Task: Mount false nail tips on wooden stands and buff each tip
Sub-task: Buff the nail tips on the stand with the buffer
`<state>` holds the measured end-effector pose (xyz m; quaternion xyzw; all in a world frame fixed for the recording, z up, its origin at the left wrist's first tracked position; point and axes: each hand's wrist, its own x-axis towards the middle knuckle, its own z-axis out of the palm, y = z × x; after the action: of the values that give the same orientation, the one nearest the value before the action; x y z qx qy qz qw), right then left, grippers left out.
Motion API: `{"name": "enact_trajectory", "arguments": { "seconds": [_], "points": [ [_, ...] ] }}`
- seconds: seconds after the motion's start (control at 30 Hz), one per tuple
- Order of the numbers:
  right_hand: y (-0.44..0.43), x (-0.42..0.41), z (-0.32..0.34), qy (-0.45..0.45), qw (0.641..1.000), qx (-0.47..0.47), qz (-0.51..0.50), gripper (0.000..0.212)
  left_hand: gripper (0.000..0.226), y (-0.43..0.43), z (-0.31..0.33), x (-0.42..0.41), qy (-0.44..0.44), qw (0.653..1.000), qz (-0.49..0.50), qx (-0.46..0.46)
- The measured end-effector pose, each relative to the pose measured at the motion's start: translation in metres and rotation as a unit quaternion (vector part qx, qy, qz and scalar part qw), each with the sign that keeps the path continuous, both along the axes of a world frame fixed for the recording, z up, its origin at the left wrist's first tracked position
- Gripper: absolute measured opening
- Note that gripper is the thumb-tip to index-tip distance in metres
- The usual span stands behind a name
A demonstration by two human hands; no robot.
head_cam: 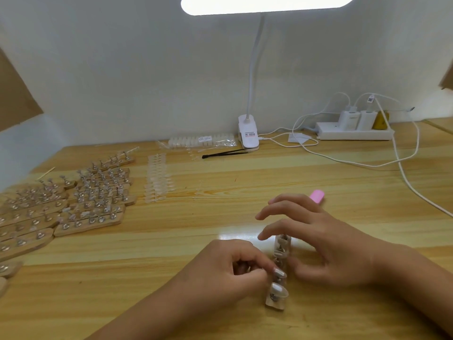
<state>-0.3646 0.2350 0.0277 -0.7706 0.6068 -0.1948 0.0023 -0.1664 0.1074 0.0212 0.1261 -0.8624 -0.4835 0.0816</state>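
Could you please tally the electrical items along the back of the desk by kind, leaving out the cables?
Clip-on desk lamp: 1
Power strip: 1
White chargers: 2
Yellow plug: 1
Total: 5

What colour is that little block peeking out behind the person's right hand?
Pink. The head view shows the block just beyond the right hand.

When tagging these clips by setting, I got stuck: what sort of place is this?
Probably a small nail-art workbench: rows of wooden stands, strips of false nail tips and a clip-on lamp on a wooden table.
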Motion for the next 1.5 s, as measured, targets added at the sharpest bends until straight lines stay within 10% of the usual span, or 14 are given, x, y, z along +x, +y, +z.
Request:
{"name": "enact_trajectory", "arguments": {
  "seconds": [0.37,0.6,0.77,1.27,1.5],
  "points": [
    [-0.004,-0.008,-0.006,-0.024,0.997,0.071,-0.01,0.057,0.018,0.0,-0.006,-0.007,0.016,0.999,0.003,-0.048],
    [-0.003,-0.012,-0.004,-0.083,0.991,0.103,-0.026,0.069,0.01,-0.003,0.001,-0.007,-0.003,0.994,0.069,0.085],
    [0.0,0.002,0.006,-0.266,0.962,-0.046,-0.033,0.038,0.028,-0.012,0.011,-0.005,0.13,0.959,0.181,0.175],
    [-0.004,0.027,0.005,-0.277,0.948,-0.142,-0.062,0.008,0.025,0.001,0.008,-0.013,0.072,0.87,0.107,0.475],
    [-0.004,0.033,0.003,-0.211,0.959,-0.182,-0.043,0.006,0.056,0.002,0.01,-0.009,0.054,0.931,0.055,0.358]
  ]
}}
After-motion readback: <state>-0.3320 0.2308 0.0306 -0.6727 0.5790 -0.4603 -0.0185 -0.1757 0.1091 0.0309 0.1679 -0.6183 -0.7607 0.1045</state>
